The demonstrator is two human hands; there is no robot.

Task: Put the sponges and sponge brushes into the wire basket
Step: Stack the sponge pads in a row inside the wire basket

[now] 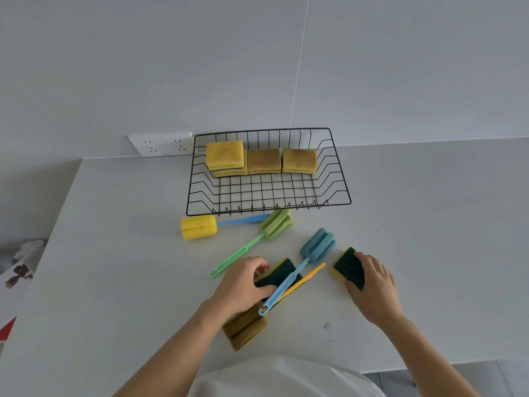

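Observation:
A black wire basket (337, 179) stands at the back of the white counter with several yellow sponges (263, 161) stacked along its far side. In front of it lie a yellow-headed brush (198, 227) with a blue handle, a green brush (276, 224) and a blue brush (317, 245). My left hand (243, 280) grips a green-topped sponge (282, 275) that lies under the blue brush's handle. My right hand (372, 285) grips another green-and-yellow sponge (345, 266) on the counter. A brownish brush head (245, 329) with a yellow handle lies below my left hand.
A white socket plate (163, 144) is on the wall left of the basket. The counter's left edge runs diagonally, with papers and clutter (20, 270) beyond it. The counter's front edge is close to my body.

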